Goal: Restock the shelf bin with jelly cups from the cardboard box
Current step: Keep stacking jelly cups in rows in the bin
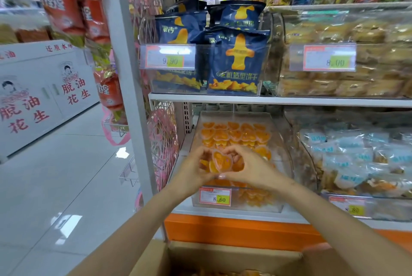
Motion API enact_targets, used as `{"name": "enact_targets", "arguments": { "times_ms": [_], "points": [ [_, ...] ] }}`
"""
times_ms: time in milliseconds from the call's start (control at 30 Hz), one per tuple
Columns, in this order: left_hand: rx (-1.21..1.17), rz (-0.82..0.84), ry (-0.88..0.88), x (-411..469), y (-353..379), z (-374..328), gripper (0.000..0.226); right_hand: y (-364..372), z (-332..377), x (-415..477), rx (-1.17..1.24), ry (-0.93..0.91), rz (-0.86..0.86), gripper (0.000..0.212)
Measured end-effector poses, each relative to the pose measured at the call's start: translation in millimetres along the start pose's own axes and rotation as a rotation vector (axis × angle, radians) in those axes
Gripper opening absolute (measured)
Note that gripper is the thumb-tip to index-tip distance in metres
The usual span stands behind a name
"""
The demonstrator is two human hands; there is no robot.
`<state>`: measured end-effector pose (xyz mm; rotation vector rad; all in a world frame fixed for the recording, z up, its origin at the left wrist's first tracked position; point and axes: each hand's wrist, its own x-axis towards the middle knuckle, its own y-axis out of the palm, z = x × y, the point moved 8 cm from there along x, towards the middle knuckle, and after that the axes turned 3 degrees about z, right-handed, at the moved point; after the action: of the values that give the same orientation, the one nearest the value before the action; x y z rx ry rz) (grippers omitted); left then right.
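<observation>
Orange jelly cups [223, 162] — navy biscuit packets [239, 61] — orange shelf base [234, 229].

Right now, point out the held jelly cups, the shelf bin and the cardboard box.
jelly cups [219, 162], head view, lid of the middle cup.
shelf bin [275, 206], head view, clear front wall.
cardboard box [234, 258], head view, far inner wall.

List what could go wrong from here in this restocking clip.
The left hand and right hand cup a loose bunch of jelly cups above the bin; one might slip out and fall to the floor or back into the cardboard box. Released from there, cups may bounce over the bin's front wall.
</observation>
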<state>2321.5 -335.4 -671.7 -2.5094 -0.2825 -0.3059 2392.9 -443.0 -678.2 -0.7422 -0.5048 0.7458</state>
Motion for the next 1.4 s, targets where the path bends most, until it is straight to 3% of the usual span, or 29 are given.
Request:
{"name": "enact_targets", "arguments": {
  "times_ms": [133, 267, 733, 833, 1000, 1200, 1333, 1400],
  "points": [
    [0.153, -0.191, -0.013, 3, -42, 14, 0.036, -14, -8, 39, -0.057, 0.042, -0.069, 0.057],
    [0.161, -0.297, -0.097, -3, -65, 36, 0.020, 3, -22, 83, -0.305, 0.124, 0.004, 0.066],
    [0.187, -0.161, -0.057, 6, -41, 38, 0.011, 33, -31, 114, -0.590, 0.198, 0.049, 0.066],
    [0.173, -0.142, -0.049, 3, -38, 33, 0.010, 13, -22, 107, -0.542, 0.174, 0.041, 0.071],
    [0.119, -0.008, -0.027, 7, -1, 18, 0.016, -55, -21, 63, -0.503, 0.127, -0.065, 0.055],
    [0.269, 0.345, -0.084, 50, 90, 21, 0.060, -73, -48, -1, -0.571, 0.150, -0.026, 0.045],
    [0.526, 0.306, -0.092, 64, 108, 15, 0.053, -63, -51, -29, -0.577, 0.129, -0.017, 0.035],
    [0.524, 0.273, -0.073, 66, 107, 12, 0.049, -62, -53, -33, -0.551, 0.120, -0.037, 0.031]
  ]
}}
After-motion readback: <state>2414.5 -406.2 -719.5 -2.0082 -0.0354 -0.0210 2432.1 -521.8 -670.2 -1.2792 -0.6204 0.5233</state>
